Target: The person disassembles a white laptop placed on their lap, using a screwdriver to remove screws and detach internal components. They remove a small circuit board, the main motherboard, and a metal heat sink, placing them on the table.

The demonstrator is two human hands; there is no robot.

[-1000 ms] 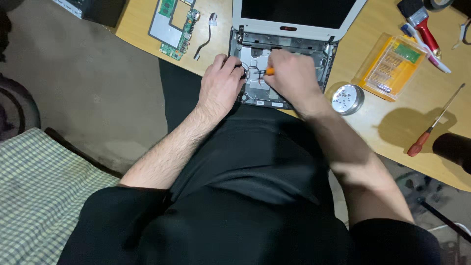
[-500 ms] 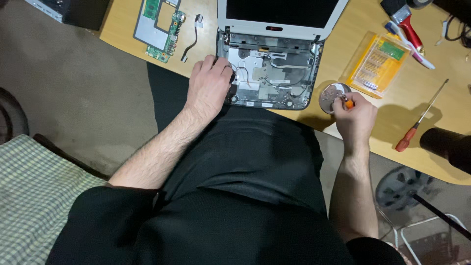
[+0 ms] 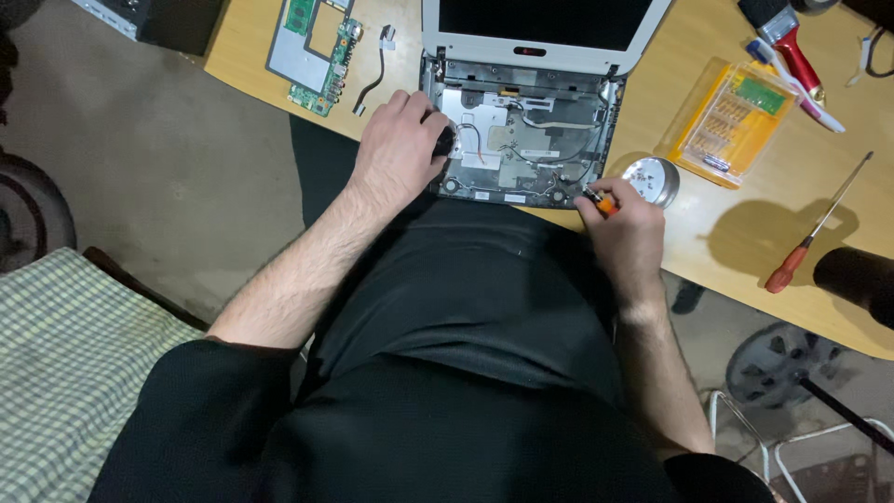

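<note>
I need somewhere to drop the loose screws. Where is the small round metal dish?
In the head view, the round metal dish sits on the wooden table, just right of the opened laptop base, beside the right hand.

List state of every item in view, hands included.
laptop: lid open, base stripped, internals bare
left hand: resting on laptop's left edge
right hand: gripping small orange screwdriver
round tin: open
bit case: closed
red screwdriver: lying loose
circuit board: removed, flat on table
</note>
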